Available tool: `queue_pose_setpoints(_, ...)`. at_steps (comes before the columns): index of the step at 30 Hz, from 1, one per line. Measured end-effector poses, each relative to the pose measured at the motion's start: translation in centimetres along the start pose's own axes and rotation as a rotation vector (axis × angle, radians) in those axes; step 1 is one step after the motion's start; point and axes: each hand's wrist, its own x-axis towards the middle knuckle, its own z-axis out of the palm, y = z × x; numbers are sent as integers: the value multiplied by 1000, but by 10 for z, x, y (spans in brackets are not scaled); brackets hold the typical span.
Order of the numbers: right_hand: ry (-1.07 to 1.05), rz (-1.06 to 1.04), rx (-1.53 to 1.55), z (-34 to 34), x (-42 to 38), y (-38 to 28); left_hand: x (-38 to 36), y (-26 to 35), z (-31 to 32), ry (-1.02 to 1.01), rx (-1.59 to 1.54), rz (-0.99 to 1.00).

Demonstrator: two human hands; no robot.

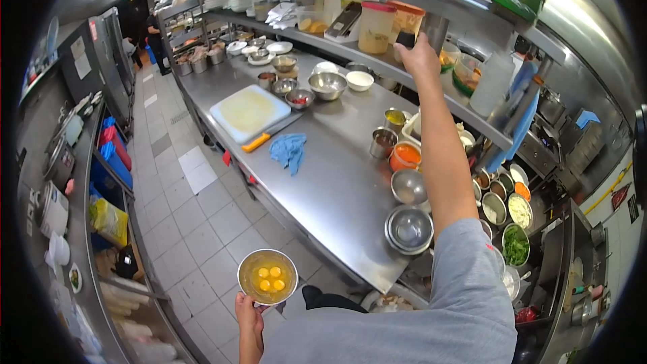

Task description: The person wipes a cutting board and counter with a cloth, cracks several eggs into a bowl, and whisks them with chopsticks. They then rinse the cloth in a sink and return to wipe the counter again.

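Low at the front, my left hand (pixel 249 312) is closed on the rim of a steel mixing bowl (pixel 294 282). Several raw egg yolks (pixel 271 279) lie in clear egg white inside it. My right arm stretches up to the shelf (pixel 337 45) over the counter. There my right hand (pixel 420 62) is closed around a small black object (pixel 406 38), whose kind I cannot tell. Just left of that hand is a clear tub with a red lid (pixel 376 27), and behind it an orange-lidded tub (pixel 406 13).
The steel counter (pixel 323 182) holds a cutting board (pixel 251 113), an orange-handled knife (pixel 256 142), a blue cloth (pixel 288 153) and stacked steel bowls (pixel 409 229). Ingredient pots stand at the right, including chopped greens (pixel 515 244). Another person (pixel 156 44) stands far down the tiled aisle (pixel 195 229).
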Motion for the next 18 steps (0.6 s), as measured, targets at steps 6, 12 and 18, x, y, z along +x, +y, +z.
queue_pose_setpoints(6,-100,207,-175,42,43,-5,95,37,75,-126,18,-38)
queue_pose_setpoints(12,53,257,-150,67,50,0,173,56,126,-307,54,-136)
queue_pose_setpoints(18,27,300,-48,88,57,5,236,66,162,-512,134,-277)
